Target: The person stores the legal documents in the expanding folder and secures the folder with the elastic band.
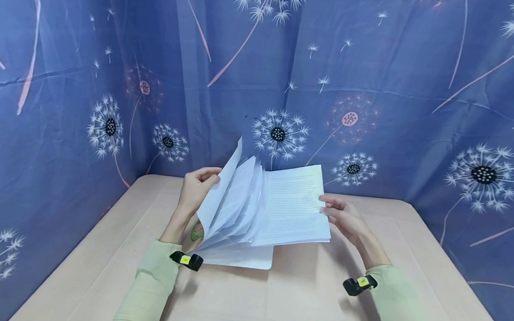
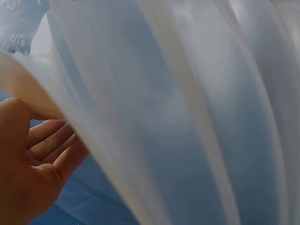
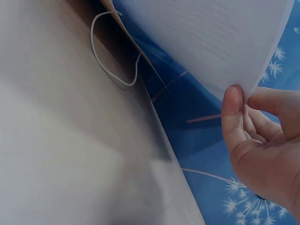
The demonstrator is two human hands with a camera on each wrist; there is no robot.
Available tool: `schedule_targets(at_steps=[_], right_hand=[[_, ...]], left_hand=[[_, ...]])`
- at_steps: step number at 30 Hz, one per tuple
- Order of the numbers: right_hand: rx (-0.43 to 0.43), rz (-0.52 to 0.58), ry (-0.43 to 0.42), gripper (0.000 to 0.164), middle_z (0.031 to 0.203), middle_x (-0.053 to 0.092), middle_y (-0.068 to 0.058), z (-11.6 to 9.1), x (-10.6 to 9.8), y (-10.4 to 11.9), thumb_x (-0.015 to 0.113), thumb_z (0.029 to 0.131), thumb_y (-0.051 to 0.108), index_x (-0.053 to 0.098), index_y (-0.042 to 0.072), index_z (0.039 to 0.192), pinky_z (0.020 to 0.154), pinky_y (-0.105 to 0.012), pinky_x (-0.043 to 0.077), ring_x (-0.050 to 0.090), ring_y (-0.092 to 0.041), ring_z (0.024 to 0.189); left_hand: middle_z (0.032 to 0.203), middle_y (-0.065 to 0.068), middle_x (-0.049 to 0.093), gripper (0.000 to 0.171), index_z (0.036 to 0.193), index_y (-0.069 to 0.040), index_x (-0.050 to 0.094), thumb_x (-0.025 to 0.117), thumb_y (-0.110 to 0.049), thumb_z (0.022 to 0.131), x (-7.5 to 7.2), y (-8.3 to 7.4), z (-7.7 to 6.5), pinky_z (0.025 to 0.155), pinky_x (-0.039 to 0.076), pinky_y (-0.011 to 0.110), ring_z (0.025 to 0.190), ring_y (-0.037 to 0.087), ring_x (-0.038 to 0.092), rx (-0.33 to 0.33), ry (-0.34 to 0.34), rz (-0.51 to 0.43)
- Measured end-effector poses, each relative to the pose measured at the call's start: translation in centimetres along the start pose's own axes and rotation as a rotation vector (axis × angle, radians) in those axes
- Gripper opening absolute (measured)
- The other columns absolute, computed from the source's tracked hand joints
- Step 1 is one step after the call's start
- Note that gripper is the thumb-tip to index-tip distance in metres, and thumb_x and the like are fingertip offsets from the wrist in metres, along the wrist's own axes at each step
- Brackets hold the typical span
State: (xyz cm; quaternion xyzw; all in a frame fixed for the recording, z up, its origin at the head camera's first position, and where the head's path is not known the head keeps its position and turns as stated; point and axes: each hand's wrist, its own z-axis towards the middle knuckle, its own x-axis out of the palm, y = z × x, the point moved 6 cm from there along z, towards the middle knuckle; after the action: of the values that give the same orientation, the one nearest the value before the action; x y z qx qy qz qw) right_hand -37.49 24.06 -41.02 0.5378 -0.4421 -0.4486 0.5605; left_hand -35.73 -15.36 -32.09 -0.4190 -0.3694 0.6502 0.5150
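A notebook [image 1: 242, 259] with rounded white inner covers lies spread open above the table, its leaves fanned out. Its brown outside, with a green patch [image 1: 197, 231], shows at the lower left. My left hand [image 1: 195, 188] holds the raised left cover [image 1: 223, 193] by its edge. Between thumb and fingers, my right hand [image 1: 344, 217] pinches the right edge of the printed sheets [image 1: 294, 207], which are tilted up. In the right wrist view, a thin cord loop [image 3: 92, 40] hangs from the brown cover edge. The left wrist view shows blurred, curved pages [image 2: 140, 103] close up.
A pale pinkish table [image 1: 301, 300] lies beneath the notebook. Blue cloth [image 1: 391, 139] with a dandelion print stands behind and at both sides. Each wrist carries a black strap-on camera, the left camera [image 1: 186, 260] and the right camera [image 1: 360, 284].
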Motion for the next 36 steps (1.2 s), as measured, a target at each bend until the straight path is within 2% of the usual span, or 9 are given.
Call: schedule_targets(at_steps=[9, 16, 26, 36], right_hand=[[-0.016, -0.006, 0.008, 0.055, 0.101, 0.053, -0.001, 0.2, 1.2, 0.3, 0.058, 0.096, -0.002, 0.034, -0.017, 0.143, 0.08, -0.019, 0.055, 0.061, -0.004, 0.088], [-0.022, -0.014, 0.025, 0.054, 0.104, 0.051, -0.002, 0.3, 1.8, 0.4, 0.055, 0.096, -0.002, 0.034, -0.016, 0.144, 0.083, -0.02, 0.054, 0.06, -0.005, 0.092], [-0.044, -0.049, 0.003, 0.051, 0.1, 0.052, -0.003, 1.0, 3.4, -0.1, 0.057, 0.094, -0.003, 0.04, -0.015, 0.141, 0.079, -0.02, 0.055, 0.06, -0.004, 0.086], [-0.058, -0.082, -0.005, 0.049, 0.101, 0.052, -0.006, 1.8, 5.2, -0.4, 0.059, 0.093, -0.002, 0.045, -0.013, 0.14, 0.078, -0.022, 0.056, 0.061, -0.005, 0.086]], left_hand=[[0.107, 0.027, 0.072, 0.027, 0.114, 0.008, 0.07, 0.061, -0.001, 0.091, 0.1, -0.3, -0.1, 0.075, 0.052, 0.016, 0.083, 0.002, 0.068, 0.013, -0.011, -0.019], [0.108, 0.025, 0.072, 0.027, 0.115, 0.007, 0.071, 0.061, -0.002, 0.091, 0.1, -0.1, 0.1, 0.076, 0.051, 0.016, 0.084, 0.0, 0.067, 0.017, -0.011, -0.011], [0.109, 0.026, 0.072, 0.027, 0.115, 0.007, 0.07, 0.062, -0.003, 0.092, 0.2, 0.2, 0.2, 0.075, 0.051, 0.015, 0.085, 0.0, 0.067, 0.005, -0.003, -0.035], [0.109, 0.025, 0.072, 0.027, 0.116, 0.006, 0.071, 0.061, -0.003, 0.092, 0.0, -0.1, 0.1, 0.077, 0.05, 0.016, 0.085, 0.0, 0.067, 0.003, -0.012, -0.012]])
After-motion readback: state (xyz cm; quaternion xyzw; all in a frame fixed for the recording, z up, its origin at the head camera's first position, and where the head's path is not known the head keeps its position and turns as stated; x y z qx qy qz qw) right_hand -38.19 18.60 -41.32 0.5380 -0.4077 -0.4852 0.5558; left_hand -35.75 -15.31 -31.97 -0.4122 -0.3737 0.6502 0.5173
